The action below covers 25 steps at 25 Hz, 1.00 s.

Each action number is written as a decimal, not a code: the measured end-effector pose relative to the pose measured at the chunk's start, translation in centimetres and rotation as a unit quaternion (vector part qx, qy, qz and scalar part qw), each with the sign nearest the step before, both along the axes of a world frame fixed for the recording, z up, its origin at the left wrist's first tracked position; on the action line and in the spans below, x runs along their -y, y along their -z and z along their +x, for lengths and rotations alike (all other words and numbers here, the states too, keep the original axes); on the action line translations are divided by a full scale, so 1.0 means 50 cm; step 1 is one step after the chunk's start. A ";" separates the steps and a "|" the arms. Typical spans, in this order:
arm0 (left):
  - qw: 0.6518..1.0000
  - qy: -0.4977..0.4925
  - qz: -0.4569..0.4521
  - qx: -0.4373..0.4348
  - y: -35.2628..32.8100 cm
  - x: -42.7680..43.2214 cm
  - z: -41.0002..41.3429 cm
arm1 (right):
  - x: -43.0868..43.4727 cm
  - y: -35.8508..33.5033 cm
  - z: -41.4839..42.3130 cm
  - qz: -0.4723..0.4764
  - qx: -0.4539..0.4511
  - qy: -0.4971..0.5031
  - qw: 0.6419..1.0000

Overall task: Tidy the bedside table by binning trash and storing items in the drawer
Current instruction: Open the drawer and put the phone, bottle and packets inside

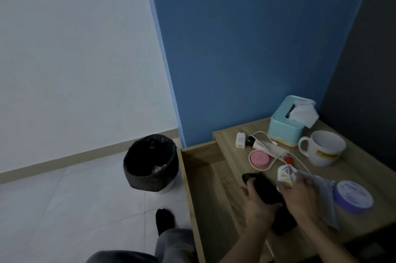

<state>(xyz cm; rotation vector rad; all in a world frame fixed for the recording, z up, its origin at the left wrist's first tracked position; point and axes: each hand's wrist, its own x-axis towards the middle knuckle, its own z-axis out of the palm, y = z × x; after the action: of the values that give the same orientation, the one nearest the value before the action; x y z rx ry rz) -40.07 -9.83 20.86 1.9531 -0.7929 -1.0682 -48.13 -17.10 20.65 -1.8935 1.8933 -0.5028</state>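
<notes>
black flat object point(265, 192) (phone or case, can't tell) lies w/ long axis diagonal, far end away-left, near end toward the person, straddling the table edge over the open drawer point(214, 194). left hand point(256, 202) fingers wrapped on its left side; right hand point(300, 196) fingers pressed on a small white-yellow bottle point(286, 175). drawer floor bare just left of the fingers; bin point(150, 164) well apart.

The open drawer point(205, 194) is mostly free at its far end, while on the desk point(351, 172) the mug point(321, 149), tissue box point(285, 127), cable point(278, 157) and purple jar point(353, 196) crowd the surface.
</notes>
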 end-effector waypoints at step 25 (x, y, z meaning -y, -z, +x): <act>0.975 -0.092 -0.011 -0.204 0.047 -0.034 0.099 | 0.053 0.051 0.042 -0.009 -0.085 -0.013 0.996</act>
<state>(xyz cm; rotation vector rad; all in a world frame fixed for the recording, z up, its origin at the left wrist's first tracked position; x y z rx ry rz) -35.13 -8.15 18.53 1.6700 -0.3894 -1.2823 -46.01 -19.73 18.08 -2.0262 1.9714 -0.3618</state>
